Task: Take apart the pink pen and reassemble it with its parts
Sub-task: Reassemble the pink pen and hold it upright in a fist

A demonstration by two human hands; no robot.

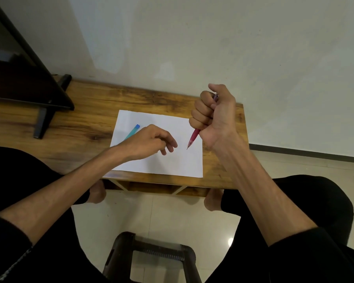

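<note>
**Inspector:** Nearest the lens, a dark stool (pixel 151 254) stands on the floor between the person's knees. Report the hands, using the white sheet of paper (pixel 172 162) as your landmark.

**Assistant:** Right hand (pixel 213 115) is raised over the sheet's right edge, fist wrapped round the pink pen (pixel 194 137), thumb up at the pen's top end. Pen tip points down and left, just above the paper and not visibly touching it. Left hand (pixel 149 141) hovers over the middle of the sheet, fingers loosely curled, holding nothing that I can see.

**Inspector:** State of the pen?

**Assistant:** It appears whole: tip, grip section and barrel run in one line out of the fist. No spring, refill or loose cap lies on the sheet. Either disassembly has not begun or reassembly is finished; I cannot tell which from this view alone. If it has not begun, every step remains.

**Inspector:** Moving outward. Count.

**Assistant:** One pink pen. One teal pen with a blue cap (pixel 132 132), lying on the left part of the sheet, partly hidden behind the left hand. One sheet of paper. One wooden table (pixel 86 123) beneath the sheet. One black stand or frame (pixel 47 103) on the table, well left of the sheet. Two hands. Two bare feet show below the table's near edge.
</note>
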